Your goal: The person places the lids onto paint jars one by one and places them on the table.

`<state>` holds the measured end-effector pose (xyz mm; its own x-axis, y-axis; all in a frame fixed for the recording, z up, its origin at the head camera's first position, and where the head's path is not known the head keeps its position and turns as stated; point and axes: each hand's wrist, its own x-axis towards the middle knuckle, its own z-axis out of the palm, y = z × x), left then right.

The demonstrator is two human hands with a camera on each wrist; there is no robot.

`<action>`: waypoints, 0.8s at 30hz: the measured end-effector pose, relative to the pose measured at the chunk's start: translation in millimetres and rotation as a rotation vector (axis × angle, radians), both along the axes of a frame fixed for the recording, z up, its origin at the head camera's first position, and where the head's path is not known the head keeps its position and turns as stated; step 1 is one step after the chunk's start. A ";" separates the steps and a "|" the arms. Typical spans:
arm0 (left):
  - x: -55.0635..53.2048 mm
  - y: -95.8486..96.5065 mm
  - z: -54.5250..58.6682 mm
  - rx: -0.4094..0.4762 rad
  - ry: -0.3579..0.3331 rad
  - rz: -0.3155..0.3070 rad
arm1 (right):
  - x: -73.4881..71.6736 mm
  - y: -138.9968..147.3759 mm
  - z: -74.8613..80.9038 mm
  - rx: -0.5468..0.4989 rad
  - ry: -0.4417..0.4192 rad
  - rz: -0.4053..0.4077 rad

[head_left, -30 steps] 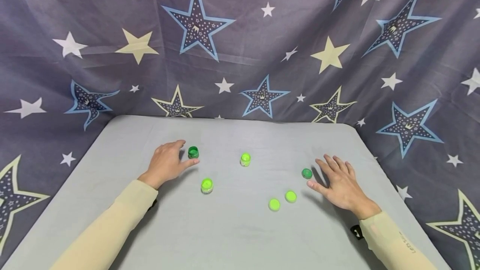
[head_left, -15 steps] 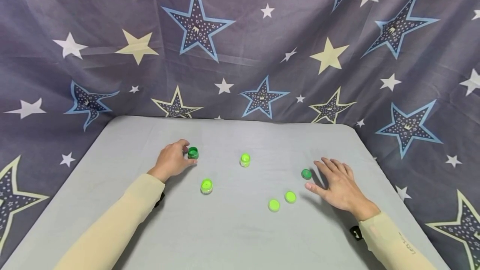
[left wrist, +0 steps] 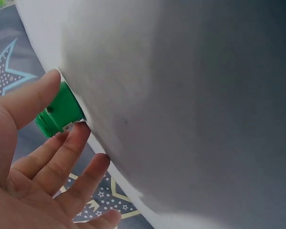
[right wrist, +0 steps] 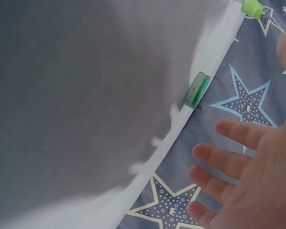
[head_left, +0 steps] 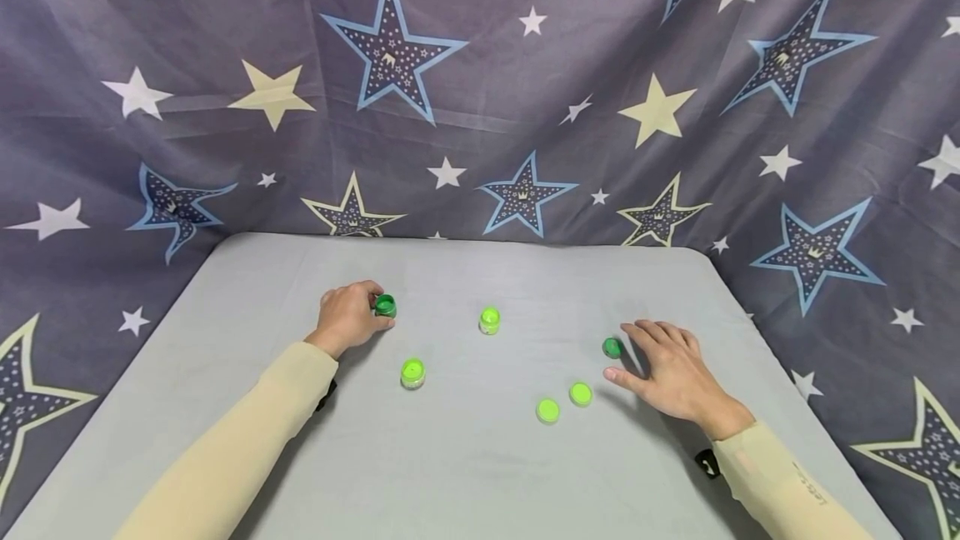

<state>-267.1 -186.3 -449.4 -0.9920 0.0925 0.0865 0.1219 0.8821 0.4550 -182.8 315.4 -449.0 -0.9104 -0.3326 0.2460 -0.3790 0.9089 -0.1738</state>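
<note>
The dark-green jar was pinched by the left hand; the right hand was held spread, the dark-green lid seen at its ten o'clock.

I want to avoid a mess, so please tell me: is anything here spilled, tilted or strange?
Nothing stands out. The dark green jar by the left hand and the two light green jars stand upright and open; the dark green lid and two light green lids lie on the table. No spill is visible.

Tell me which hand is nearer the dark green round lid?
Right: the right hand hovers beside the lid; the left hand is far away, at the dark green round jar.
</note>
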 end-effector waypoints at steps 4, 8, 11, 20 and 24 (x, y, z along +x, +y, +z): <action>-1.9 -0.1 -0.1 0.011 0.006 -0.002 | -1.5 -1.2 -0.6 0.001 0.012 0.007; -4.1 -1.9 -1.2 0.036 -0.015 0.011 | -2.7 -2.7 -0.3 0.004 0.011 0.009; -4.9 -3.4 -2.0 0.059 -0.036 0.028 | -2.9 -4.4 0.6 0.004 0.008 0.014; -0.2 -2.4 -2.3 0.123 -0.054 0.031 | -4.3 -8.3 0.9 0.015 -0.014 0.011; 5.3 -1.1 2.8 0.150 -0.040 0.025 | -5.0 -10.0 1.9 0.019 -0.013 0.017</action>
<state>-261.8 -187.4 -446.6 -0.9967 0.0569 0.0577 0.0800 0.8064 0.5859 -187.8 305.4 -447.1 -0.9077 -0.3525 0.2276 -0.3923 0.9055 -0.1619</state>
